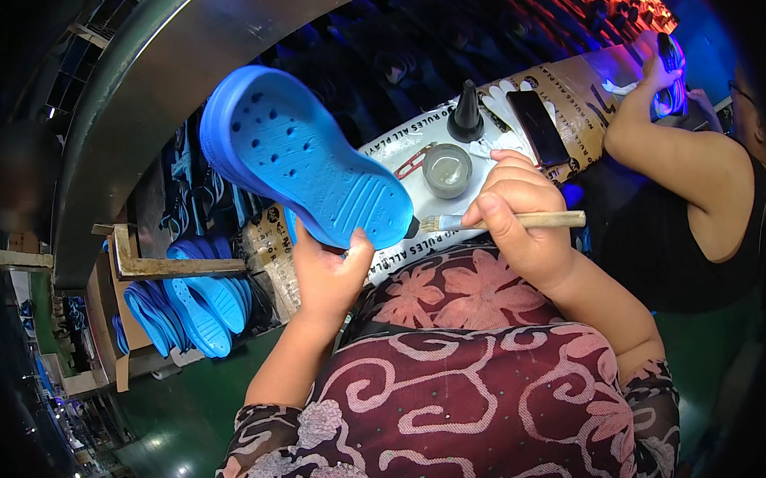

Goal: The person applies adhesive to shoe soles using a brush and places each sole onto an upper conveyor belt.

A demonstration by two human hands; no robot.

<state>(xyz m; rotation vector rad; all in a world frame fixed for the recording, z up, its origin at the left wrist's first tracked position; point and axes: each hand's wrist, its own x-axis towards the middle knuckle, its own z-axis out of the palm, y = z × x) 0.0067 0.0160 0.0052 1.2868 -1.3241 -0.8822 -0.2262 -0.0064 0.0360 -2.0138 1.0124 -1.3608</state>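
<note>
My left hand [334, 275] grips a blue foam shoe sole [309, 163] near its narrow end, thumb on the inner face. The sole is tilted, its holes and ridges facing me. A small black tab [413, 228] sticks out at that end. In my right hand [525, 215] is a paintbrush [559, 219] with a wooden handle, its bristles right beside the tab; I cannot tell whether they touch. Beyond the brush stands a jar [447, 171] of clear, greyish liquid. A black nozzle bottle [466, 114] is just behind it.
A dark phone [537, 128] and a white glove [500, 103] lie on the taped bench. Blue soles [196, 312] are stacked at the left, by a wooden bar [181, 266]. A curved metal edge [143, 66] arches overhead. At the right, a co-worker [702, 176] handles blue pieces.
</note>
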